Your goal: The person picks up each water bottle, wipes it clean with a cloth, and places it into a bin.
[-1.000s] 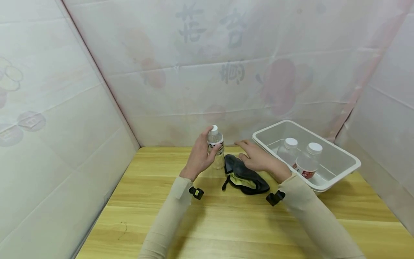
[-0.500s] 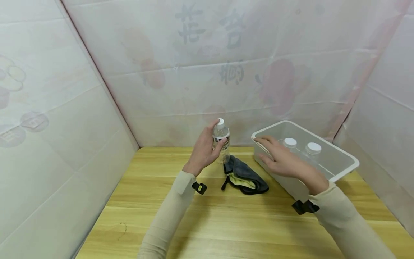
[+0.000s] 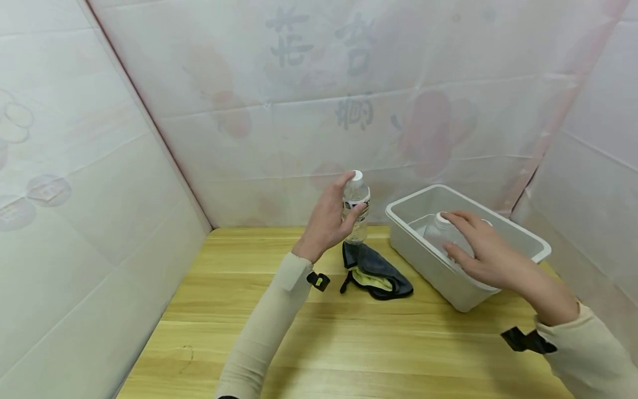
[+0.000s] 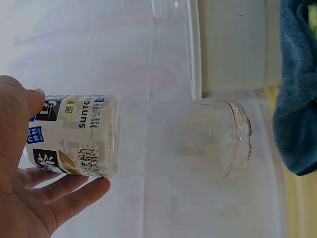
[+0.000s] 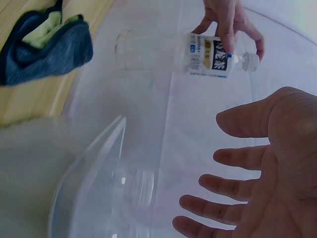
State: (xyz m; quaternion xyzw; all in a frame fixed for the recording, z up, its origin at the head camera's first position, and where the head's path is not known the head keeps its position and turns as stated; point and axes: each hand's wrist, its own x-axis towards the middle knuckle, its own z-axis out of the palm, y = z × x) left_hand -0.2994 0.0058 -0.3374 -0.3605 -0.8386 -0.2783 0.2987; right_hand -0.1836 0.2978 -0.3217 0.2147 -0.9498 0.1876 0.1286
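In the head view my left hand (image 3: 329, 219) grips a clear plastic bottle (image 3: 356, 192) with a white cap, upright and raised above the table. A white label with dark characters wraps its upper half in the left wrist view, and I see no liquid in the clear part below. My right hand (image 3: 490, 252) hovers over a white plastic bin (image 3: 423, 266), fingers spread and holding nothing in the right wrist view. Inside the bin stands a capped clear bottle (image 3: 437, 235); a second cap is mostly hidden behind my right hand.
A dark grey cloth (image 3: 381, 269) with a yellow-green lining lies folded on the wooden table (image 3: 239, 316), just left of the bin. Printed fabric walls (image 3: 279, 144) enclose the back and both sides.
My left hand has lifted the bottle off the table and carried it to the right. The right hand has moved from above the cloth rightward over the bin.
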